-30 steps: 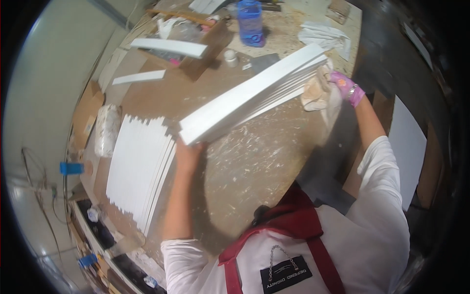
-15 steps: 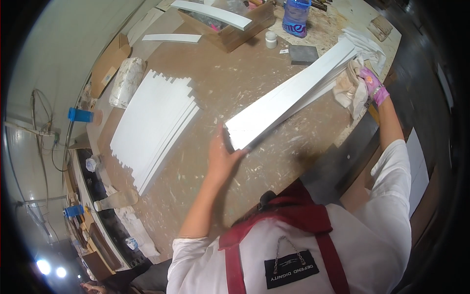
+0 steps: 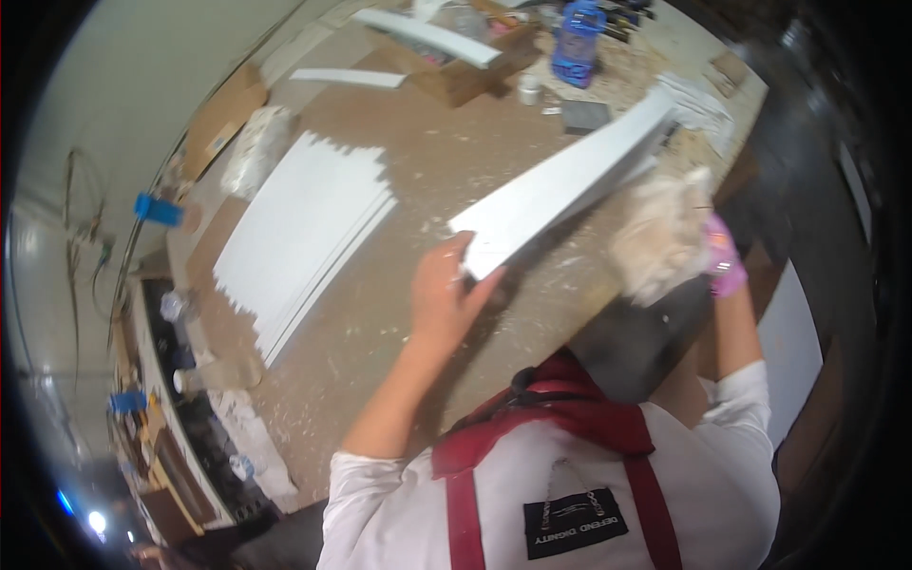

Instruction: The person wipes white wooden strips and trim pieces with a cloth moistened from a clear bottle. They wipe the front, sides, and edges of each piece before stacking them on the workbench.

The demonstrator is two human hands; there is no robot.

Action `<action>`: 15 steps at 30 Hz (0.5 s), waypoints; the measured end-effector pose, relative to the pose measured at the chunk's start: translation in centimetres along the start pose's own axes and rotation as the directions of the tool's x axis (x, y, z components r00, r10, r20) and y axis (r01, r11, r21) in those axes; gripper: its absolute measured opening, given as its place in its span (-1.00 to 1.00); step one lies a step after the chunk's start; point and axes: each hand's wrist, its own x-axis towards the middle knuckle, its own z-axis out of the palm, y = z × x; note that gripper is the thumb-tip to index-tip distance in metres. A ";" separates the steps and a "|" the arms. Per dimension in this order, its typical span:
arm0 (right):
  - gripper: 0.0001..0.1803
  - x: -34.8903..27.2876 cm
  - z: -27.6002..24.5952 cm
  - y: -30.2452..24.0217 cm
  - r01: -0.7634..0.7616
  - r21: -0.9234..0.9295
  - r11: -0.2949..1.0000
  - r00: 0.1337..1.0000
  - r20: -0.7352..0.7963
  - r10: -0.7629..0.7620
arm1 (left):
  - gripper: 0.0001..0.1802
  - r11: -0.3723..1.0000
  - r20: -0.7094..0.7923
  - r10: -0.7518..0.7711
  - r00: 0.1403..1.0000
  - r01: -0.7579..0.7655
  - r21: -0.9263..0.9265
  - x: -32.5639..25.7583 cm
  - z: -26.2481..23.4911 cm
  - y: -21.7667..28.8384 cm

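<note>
My bare left hand [image 3: 445, 294] is closed on the near end of a long white strip [image 3: 556, 180], thumb on one edge and fingers on the other. The strip slants away to the far right, where more white pieces lie partly hidden under it. My right hand [image 3: 726, 258], in a pink glove, grips a crumpled beige cloth [image 3: 660, 233] at the table's right edge; both are blurred by motion. To the left lies a layered stack of white strips [image 3: 299, 233] with staggered ends.
On the brown worktable [image 3: 380, 342], a cardboard box [image 3: 465, 81] of odds and ends stands at the back. Near it are a blue bottle [image 3: 577, 46], a small white jar [image 3: 529, 90] and a grey block [image 3: 585, 118]. A white rag [image 3: 703, 114] lies far right.
My right hand has pulled the cloth toward me, away from the white pieces. My left hand still holds the strip's end, and its fingers now show over the top. The whole view has shifted slightly.
</note>
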 end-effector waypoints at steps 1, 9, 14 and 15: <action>-0.54 -0.4 3.4 0.8 -0.067 -0.044 0.997 0.997 0.025 0.068 | -0.45 0.997 0.030 -0.070 0.997 0.071 -0.026 -0.4 -1.0 0.5; -0.43 -6.6 11.0 3.0 -0.163 -0.174 0.971 0.961 0.197 0.196 | -0.47 0.949 0.193 -0.210 0.958 0.247 -0.196 -8.0 -6.0 0.9; -0.51 -9.2 12.5 1.8 -0.180 -0.512 0.840 0.922 0.210 0.325 | -0.47 0.866 0.222 -0.425 0.877 0.466 -0.181 -17.2 -6.8 -1.7; -0.52 -9.7 13.1 1.2 -0.133 -0.557 0.820 0.931 0.213 0.296 | -0.47 0.827 0.237 -0.485 0.842 0.529 -0.189 -18.8 -6.7 -2.5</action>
